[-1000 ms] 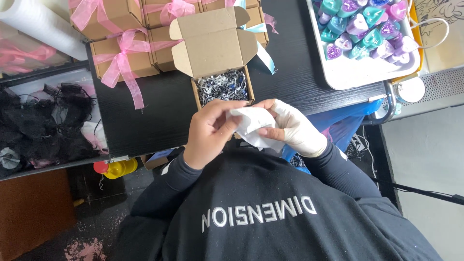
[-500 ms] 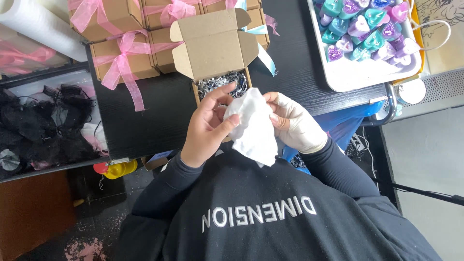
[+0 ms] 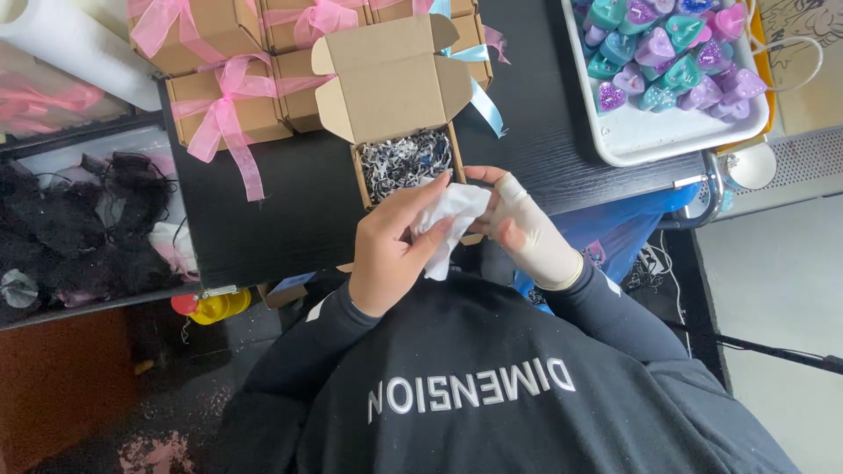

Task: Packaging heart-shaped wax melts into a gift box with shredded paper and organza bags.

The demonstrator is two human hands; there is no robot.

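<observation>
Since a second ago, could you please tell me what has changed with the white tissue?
Both hands, left hand and gloved right hand, opened the white tissue out and carried it up to the open box of shredded paper. Ribboned boxes and tray stayed put.

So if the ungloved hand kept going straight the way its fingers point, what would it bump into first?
Most likely the open cardboard box with dark shredded paper, just beyond the left hand holding the white tissue; depth is hard to judge.
</observation>
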